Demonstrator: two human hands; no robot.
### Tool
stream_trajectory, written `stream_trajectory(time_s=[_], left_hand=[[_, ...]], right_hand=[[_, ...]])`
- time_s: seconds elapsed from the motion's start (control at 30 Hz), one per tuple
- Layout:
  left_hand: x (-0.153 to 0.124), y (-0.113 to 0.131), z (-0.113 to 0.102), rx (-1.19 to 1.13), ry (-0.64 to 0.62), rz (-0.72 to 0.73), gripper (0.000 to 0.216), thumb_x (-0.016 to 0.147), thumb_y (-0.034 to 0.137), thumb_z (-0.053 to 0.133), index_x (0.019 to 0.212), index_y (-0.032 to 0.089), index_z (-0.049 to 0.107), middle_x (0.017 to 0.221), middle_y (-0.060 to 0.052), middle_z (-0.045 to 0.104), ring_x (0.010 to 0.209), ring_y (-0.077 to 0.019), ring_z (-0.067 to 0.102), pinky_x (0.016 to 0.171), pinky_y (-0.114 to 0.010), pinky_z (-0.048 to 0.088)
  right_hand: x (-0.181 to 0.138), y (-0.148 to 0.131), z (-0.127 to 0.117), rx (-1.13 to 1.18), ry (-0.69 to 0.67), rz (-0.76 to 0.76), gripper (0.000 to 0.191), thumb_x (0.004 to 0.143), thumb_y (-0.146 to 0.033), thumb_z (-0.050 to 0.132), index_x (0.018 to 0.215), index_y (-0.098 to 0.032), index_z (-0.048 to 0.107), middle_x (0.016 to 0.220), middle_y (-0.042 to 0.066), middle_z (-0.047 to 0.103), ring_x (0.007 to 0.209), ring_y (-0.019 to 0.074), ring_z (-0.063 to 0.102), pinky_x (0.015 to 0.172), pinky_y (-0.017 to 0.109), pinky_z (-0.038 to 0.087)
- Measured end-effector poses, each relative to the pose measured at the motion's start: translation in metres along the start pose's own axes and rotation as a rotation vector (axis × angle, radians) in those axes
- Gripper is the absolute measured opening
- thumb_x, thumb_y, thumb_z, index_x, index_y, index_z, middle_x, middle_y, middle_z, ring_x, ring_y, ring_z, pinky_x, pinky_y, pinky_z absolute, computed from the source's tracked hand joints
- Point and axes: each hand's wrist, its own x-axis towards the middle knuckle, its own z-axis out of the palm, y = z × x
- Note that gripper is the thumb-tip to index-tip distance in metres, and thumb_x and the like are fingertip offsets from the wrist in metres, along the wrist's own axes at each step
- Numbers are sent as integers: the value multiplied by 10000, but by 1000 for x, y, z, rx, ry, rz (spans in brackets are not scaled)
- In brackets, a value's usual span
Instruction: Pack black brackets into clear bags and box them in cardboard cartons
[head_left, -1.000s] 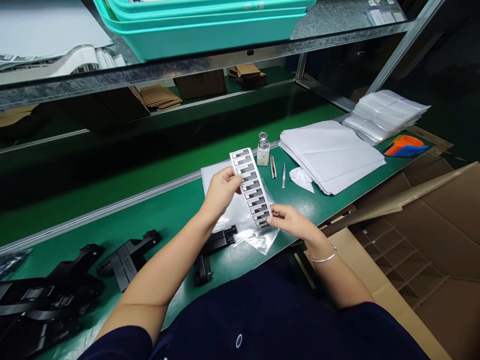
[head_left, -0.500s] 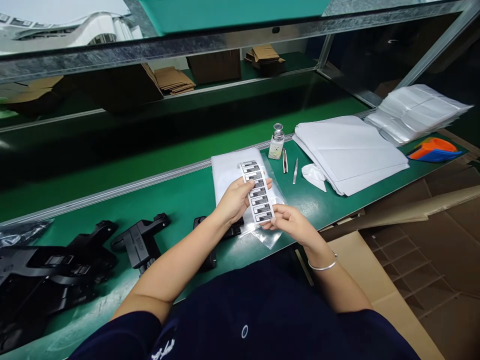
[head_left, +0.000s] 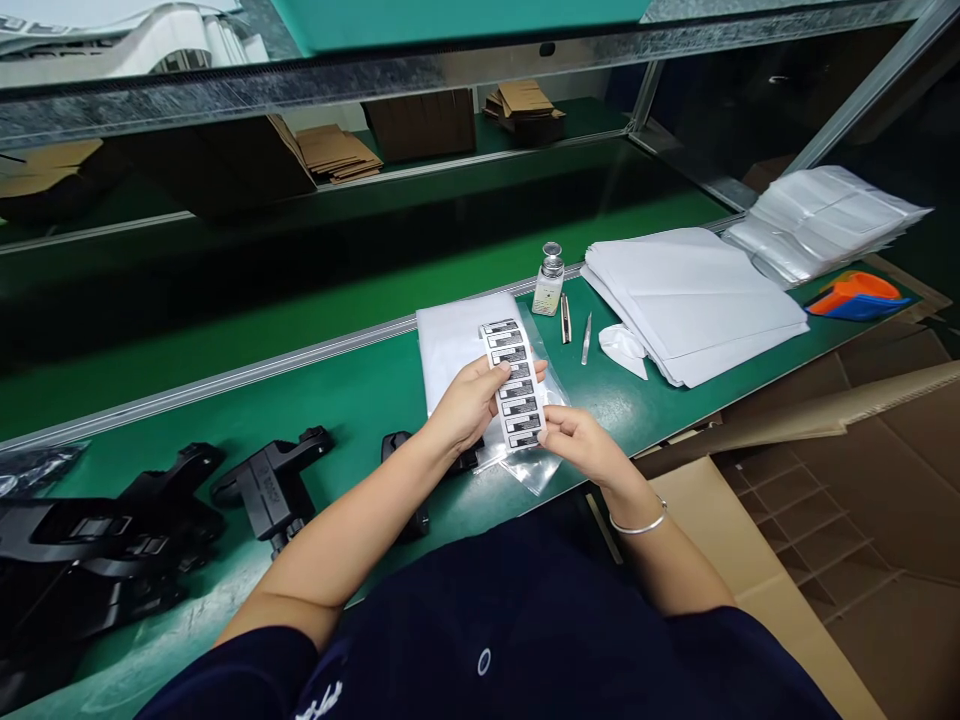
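A white strip of labels [head_left: 519, 405] with rows of black print is held up over the bench. My left hand [head_left: 474, 400] grips its left side, thumb on the printed face and fingers behind. At the lower right corner, my right hand [head_left: 581, 437] pinches the strip between thumb and fingers. Beneath lie clear plastic bags [head_left: 442, 345], partly covered by the strip and my hands. A black plastic part [head_left: 394, 443] is mostly hidden behind my left forearm. Further left on the bench rests another black part [head_left: 270, 490].
Larger black assemblies [head_left: 97, 540] fill the bench's left end. Behind my hands stand a dispenser bottle [head_left: 548, 285], a utility knife [head_left: 565, 318] and tweezers [head_left: 586, 338]. White sheets [head_left: 690, 300], more plastic bags [head_left: 832, 220] and an orange-blue tray [head_left: 859, 297] lie rightward. Cardboard boxes [head_left: 750, 570] sit below.
The view has shifted slightly, so the bench items appear a little further left. Both hands keep hold of the label strip, which is almost in the same pose.
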Motion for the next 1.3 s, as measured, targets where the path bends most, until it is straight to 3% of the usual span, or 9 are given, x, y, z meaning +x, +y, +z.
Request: stream_trajectory(time_s=[0.23,0.4,0.63,1.03,1.3], left_hand=[[1,1,-1,6,7,5,345,811,280,692,1103,100,649,1141,-186,716,1172,-325,628,1004,-516,494],[-2,-3,2,13,-17,-16,342,792,305,720,1065,109,658,1121,-179,725,1114,-327,660,985,-519,505],[-5,-8,5,15,-67,-51,336,783,328,736,1039,117,683,1118,-169,728,1099,-316,668,985,-478,508],[-11,-11,12,106,-145,-38,404,736,402,771,1050,149,749,1195,-123,706,1212,-320,590,1089,-429,392],[-10,-18,7,132,-195,-91,440,742,415,758,1077,132,726,1114,-124,727,1081,-296,651,1015,-427,433]], right_hand=[[0,1,-1,-15,-2,-3,170,783,-336,627,796,-167,638,644,-16,527,614,132,485,572,250,398],[2,-2,-1,-54,52,-31,257,795,-406,629,696,-171,605,663,-2,535,670,157,500,604,270,410],[4,-5,-2,-9,59,-65,286,805,-436,631,701,-169,641,677,13,569,707,179,525,672,308,432],[6,-5,-3,101,141,-45,324,753,-439,688,614,-161,597,622,-9,533,637,138,464,629,276,385],[9,-4,-4,151,177,-55,348,735,-489,696,640,-166,609,629,-7,537,646,144,480,632,280,399]])
